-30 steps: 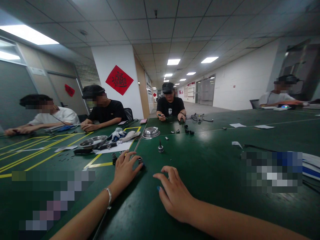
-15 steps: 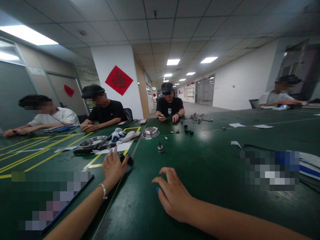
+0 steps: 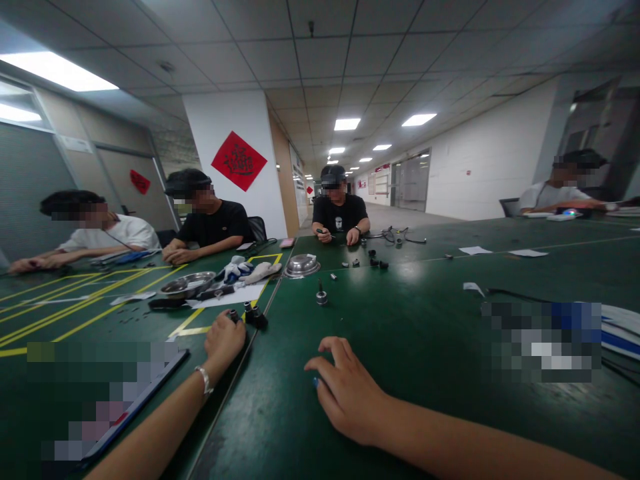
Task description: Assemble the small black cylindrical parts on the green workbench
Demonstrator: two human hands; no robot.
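Observation:
My left hand (image 3: pixel 225 341), a bracelet on its wrist, is closed around a small black cylindrical part (image 3: pixel 233 315) whose top with a metallic rim shows above the fingers. Just right of that hand, several similar black parts (image 3: pixel 257 319) stand by the table seam. My right hand (image 3: pixel 347 393) rests over the green table (image 3: pixel 425 373), fingers apart and slightly curled, holding nothing. Beyond it, a round metal part with an upright pin (image 3: pixel 321 297) stands on the tabletop.
An upturned metal bowl (image 3: pixel 302 265), another metal dish (image 3: pixel 187 283) and gloves (image 3: pixel 263 272) lie farther off. A clipboard-like board (image 3: pixel 137 407), partly blurred, is at left. Small black parts (image 3: pixel 379 264) lie near a person (image 3: pixel 340 212) opposite. Other people sit left and right.
My left hand has gone from spread fingers to closed around a black cylindrical part, shifting slightly down from the others beside it. My right hand has stayed in place.

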